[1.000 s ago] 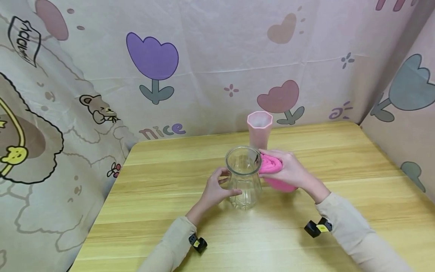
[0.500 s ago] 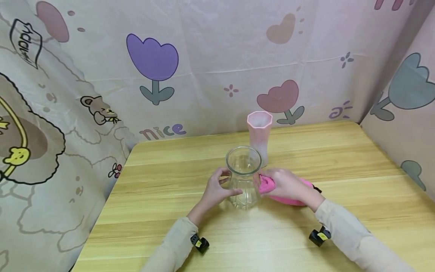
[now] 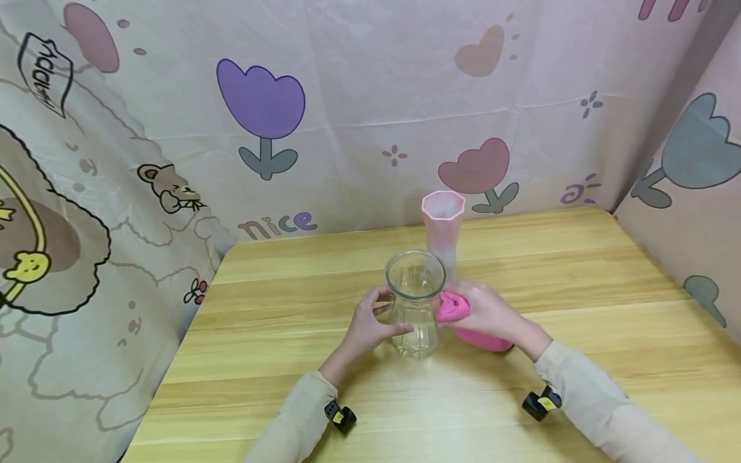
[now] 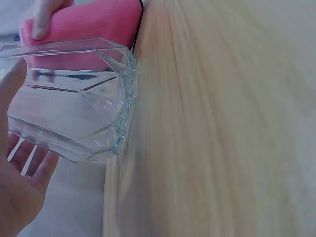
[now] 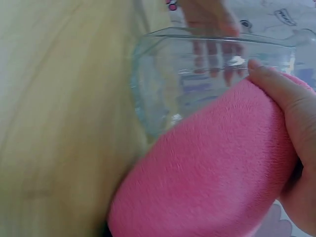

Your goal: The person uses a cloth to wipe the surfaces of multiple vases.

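Clear faceted glass vase upright near middle of light wooden table, mouth up, long axis vertical. Left hand cupped on vase's left side, fingers curled round lower body. Right hand clasping bunched pink terry cloth, pressing it against vase's right flank; thumb over cloth in right wrist view. Vase between both hands. Frosted pink tall vase just behind, also upright, untouched. Flower-print fabric backdrop behind table.
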`<move>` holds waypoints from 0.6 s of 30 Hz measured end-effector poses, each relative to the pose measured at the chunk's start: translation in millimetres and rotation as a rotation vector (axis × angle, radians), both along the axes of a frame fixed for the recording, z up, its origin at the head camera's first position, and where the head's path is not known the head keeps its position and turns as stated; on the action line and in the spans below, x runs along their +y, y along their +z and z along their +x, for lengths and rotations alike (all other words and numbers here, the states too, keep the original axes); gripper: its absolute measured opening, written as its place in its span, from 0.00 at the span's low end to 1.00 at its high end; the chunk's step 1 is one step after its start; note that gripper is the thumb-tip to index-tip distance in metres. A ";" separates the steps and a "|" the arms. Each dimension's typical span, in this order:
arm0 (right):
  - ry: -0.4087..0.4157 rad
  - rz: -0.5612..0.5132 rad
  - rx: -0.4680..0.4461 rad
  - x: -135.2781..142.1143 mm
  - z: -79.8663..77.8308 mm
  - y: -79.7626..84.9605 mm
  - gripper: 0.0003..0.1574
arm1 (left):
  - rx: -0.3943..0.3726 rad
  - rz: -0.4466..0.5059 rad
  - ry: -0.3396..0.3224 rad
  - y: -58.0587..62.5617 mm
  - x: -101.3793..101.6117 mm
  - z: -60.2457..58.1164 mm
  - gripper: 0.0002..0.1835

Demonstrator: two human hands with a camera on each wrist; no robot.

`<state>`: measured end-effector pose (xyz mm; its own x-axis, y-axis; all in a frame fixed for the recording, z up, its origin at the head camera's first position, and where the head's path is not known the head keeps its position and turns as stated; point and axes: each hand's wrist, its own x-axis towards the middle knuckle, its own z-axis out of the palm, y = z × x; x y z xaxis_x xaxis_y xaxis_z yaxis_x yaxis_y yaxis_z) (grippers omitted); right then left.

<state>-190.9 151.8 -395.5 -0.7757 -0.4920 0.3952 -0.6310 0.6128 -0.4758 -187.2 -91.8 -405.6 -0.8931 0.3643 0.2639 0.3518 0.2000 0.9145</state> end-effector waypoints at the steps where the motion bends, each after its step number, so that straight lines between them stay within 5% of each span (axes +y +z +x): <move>1: -0.009 0.018 0.000 0.5 0.8 -1.9 0.32 | 0.003 0.003 -0.002 -0.4 0.3 -0.2 0.34; 5: -0.020 0.066 -0.013 4.0 1.9 -5.3 0.36 | 0.011 0.011 -0.014 -0.8 1.3 -0.5 0.33; 13: 0.034 -0.022 0.028 3.2 -1.6 0.9 0.27 | -0.006 -0.002 -0.008 -2.1 0.0 -1.9 0.33; 18: 0.014 0.020 0.000 1.5 -0.8 -4.1 0.29 | -0.006 -0.007 0.005 -18.0 -1.3 -10.6 0.34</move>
